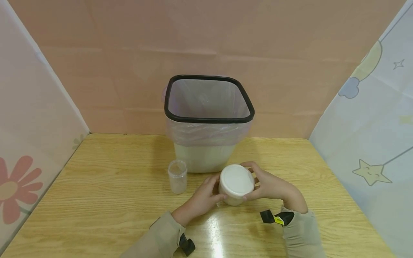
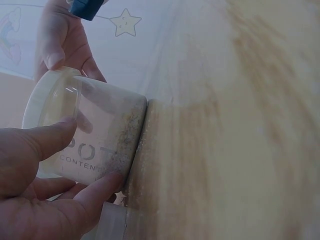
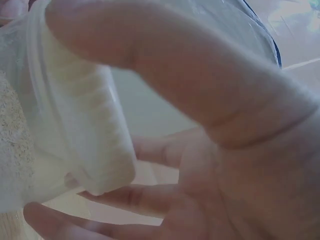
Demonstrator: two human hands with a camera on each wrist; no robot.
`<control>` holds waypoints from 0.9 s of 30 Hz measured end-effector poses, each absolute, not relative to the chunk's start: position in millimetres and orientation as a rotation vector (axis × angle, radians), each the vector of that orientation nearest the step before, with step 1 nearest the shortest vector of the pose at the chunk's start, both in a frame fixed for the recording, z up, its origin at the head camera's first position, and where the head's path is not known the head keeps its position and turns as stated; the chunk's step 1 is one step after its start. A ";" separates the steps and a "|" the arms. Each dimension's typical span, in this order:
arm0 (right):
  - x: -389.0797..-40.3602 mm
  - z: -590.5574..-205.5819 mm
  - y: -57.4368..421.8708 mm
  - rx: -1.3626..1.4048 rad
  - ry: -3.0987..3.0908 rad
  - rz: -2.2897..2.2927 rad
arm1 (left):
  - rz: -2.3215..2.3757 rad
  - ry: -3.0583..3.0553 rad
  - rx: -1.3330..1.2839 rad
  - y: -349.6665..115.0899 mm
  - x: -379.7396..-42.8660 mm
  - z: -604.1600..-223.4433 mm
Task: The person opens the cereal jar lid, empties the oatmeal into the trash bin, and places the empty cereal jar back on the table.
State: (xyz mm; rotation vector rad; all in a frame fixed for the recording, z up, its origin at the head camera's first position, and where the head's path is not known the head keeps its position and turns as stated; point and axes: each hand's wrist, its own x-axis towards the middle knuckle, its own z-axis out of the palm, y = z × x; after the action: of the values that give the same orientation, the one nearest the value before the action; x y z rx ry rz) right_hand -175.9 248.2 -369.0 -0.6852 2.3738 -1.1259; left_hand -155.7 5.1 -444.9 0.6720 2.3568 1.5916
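Note:
A clear plastic jar (image 2: 107, 127) with a white screw lid (image 1: 237, 180) stands on the wooden table between both hands. Printed letters show on its wall in the left wrist view, and pale grainy stuff lies in its lower part. My left hand (image 1: 204, 195) grips the jar's side, thumb near the lid and a finger low on the wall. From the other side my right hand (image 1: 269, 184) holds the lid's rim; in the right wrist view the thumb lies over the ribbed lid edge (image 3: 85, 120) and the other fingers spread beneath.
Just left of the hands stands a small clear plastic container (image 1: 178, 179). Behind the jar is a white waste bin (image 1: 206, 157) with a black rim (image 1: 209, 120) and a thin bag liner. Patterned sheets close in the table (image 1: 106, 186) at the back and both sides.

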 end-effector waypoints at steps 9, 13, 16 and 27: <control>-175.1 -366.8 249.8 -0.690 2.333 -1.117 | 1.578 2.370 0.659 4.9 -155.5 -444.2; -173.9 -365.9 246.7 -0.611 2.377 -1.098 | 1.572 2.378 0.663 5.0 -155.2 -444.3; -172.4 -365.7 244.5 -0.592 2.421 -1.089 | 1.568 2.383 0.662 4.9 -154.9 -444.2; -175.7 -371.9 241.8 -0.655 2.480 -1.085 | 1.569 2.366 0.649 4.9 -156.3 -446.3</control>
State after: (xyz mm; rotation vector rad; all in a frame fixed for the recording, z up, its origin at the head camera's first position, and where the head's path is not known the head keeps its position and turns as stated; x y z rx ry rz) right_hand -175.7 241.8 -371.9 -0.6549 2.4797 -1.0845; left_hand -156.3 4.9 -446.3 0.6491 2.3661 1.5691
